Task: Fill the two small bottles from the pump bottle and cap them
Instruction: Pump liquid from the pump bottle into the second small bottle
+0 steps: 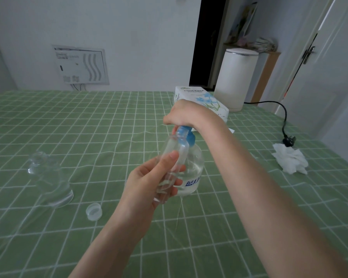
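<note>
My left hand (149,183) grips a small clear bottle (174,155), tilted with its open mouth up under the blue pump spout. Behind it stands the clear pump bottle (193,167) with a blue pump head (186,135). My right hand (181,114) is curled over the top of the pump head. A second small clear bottle (48,177) stands on the table to the left, with what looks like a cap on it. A loose translucent cap (93,211) lies on the table in front of it.
The table is covered with a green checked cloth (88,121). A tissue box (201,101) and a white appliance (235,79) stand at the back right. A black cord with plug (285,135) and a crumpled tissue (289,159) lie at the right.
</note>
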Tool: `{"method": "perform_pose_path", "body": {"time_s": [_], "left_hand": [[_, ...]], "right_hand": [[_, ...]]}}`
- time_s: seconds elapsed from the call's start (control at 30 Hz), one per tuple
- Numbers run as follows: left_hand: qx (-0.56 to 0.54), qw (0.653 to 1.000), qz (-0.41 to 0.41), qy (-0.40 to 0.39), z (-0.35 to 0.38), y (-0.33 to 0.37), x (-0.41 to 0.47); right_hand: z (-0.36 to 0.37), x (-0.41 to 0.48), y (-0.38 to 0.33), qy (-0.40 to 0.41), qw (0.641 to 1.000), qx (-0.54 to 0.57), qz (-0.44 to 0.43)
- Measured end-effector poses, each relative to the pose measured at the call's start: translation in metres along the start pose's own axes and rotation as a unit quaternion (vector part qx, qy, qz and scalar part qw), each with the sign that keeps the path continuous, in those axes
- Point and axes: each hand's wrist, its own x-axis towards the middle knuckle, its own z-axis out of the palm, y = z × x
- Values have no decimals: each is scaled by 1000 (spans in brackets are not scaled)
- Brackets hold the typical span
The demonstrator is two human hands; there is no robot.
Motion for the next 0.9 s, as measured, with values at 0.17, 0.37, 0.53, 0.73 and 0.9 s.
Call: {"method": "perform_pose_path", "body": {"time_s": [0.17, 0.37, 0.53, 0.73, 0.9], "left_hand": [[-5, 1000, 2, 3, 1, 0, 1], [4, 1000, 3, 0, 0, -1, 1], [8, 1000, -6, 8, -2, -3, 1], [5, 1000, -5, 8, 0, -2, 0], [1, 1000, 4, 6, 1, 1, -1]], "right_hand": [[-2, 1, -1, -9, 1000, 12, 13], [-1, 0, -4, -25, 999, 14, 23], [6, -1, -1, -30, 999, 26, 25], [5, -2, 2, -22, 999, 23, 17], [-3, 1, 0, 12, 1000, -5, 8]]}}
